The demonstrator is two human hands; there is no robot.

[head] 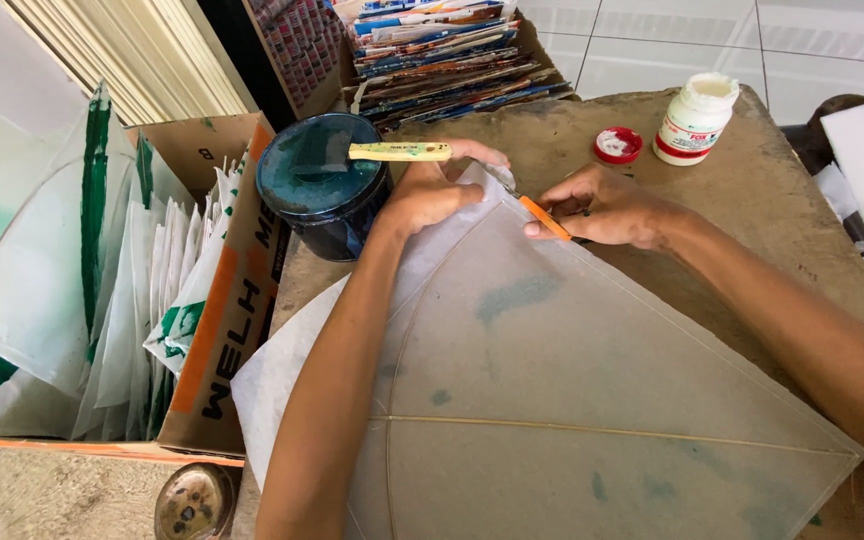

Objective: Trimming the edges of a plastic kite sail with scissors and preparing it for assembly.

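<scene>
Left forearm runs from bottom centre up to mid-frame; left hand lies palm down, fingers curled and pressing flat. Right arm enters from the right edge, its right hand just beside, fingers pinched closed.

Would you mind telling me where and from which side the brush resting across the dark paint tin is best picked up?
Grip the brush by its pale wooden handle, coming from the right: the handle juts free past the tin's rim toward the left hand, while the bristle end lies over the paint.
</scene>
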